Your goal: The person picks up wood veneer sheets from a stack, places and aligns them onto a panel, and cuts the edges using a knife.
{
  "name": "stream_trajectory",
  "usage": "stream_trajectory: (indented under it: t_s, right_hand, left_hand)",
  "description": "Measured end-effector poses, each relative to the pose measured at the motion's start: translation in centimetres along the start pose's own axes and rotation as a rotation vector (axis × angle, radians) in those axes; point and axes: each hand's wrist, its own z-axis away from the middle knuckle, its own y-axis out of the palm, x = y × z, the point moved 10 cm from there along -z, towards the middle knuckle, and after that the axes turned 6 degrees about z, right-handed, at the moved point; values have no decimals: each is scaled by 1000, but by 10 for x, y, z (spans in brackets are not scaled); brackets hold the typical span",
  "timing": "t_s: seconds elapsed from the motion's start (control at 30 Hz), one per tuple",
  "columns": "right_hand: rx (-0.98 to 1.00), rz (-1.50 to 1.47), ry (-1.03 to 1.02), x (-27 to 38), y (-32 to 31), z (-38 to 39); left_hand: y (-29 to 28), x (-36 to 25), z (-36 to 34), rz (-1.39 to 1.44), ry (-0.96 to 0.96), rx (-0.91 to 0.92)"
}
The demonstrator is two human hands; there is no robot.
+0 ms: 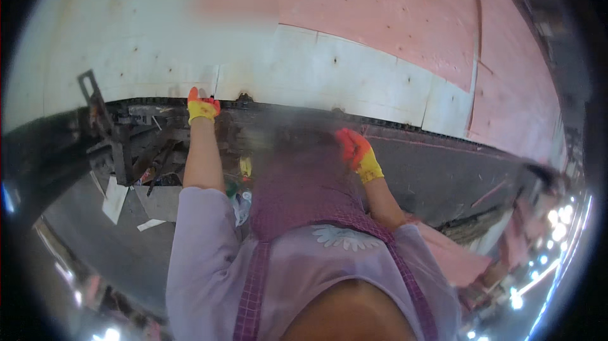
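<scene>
My left hand [203, 107], in an orange work glove with a yellow cuff, rests at the near edge of a pale wood veneer sheet [171, 69]. One finger stretches up onto the sheet and another digit stands apart beside a narrow seam; I see nothing held. My right hand [356, 153], gloved the same way, is lower and nearer my body, below the sheet's edge and close to my purple apron [297, 195]. Its fingers look curled together; what they hold, if anything, is hidden. A second pale sheet [342, 72] lies to the right of the seam.
A large pinkish sheet [392, 12] covers the far right of the work surface. A dark slotted metal bracket [104, 119] sticks up at the left. Under the edge lie wood scraps [115, 198] and a plastic bag [241, 207]. Pink sheet pieces [449, 252] lie at lower right.
</scene>
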Motion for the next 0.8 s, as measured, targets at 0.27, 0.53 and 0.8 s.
stream_trajectory:
  t_s: [0.27,0.53,0.8]
  right_hand:
    - [-223,-408,226,-48,-22,-35]
    - [-553,-653,164,-40,-98,-65]
    - [-712,-537,163,-62,-89,-75]
  left_hand:
    - [59,-20,46,-48,127,323]
    - [86,-28,128,-213,376,417]
    - [20,-41,-35,-109,368,450]
